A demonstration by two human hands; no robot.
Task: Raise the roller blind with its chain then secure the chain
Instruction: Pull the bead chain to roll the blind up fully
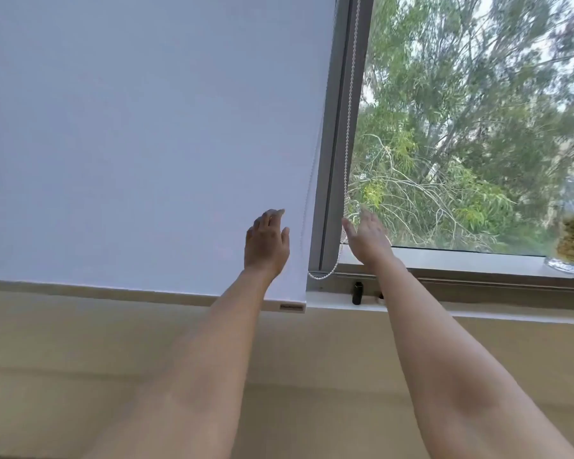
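Note:
A white roller blind hangs fully down over the left window, its bottom bar level with the sill. A white bead chain runs down along the grey window frame and loops at the bottom. My left hand is raised in front of the blind's right edge, fingers loosely curled, holding nothing. My right hand is open, fingers spread, right beside the chain's right strand and apparently not gripping it.
A grey vertical frame post separates the blind from an uncovered pane showing trees. A small black object sits on the white sill. A glass jar with dried plants stands at the sill's far right. Beige wall lies below.

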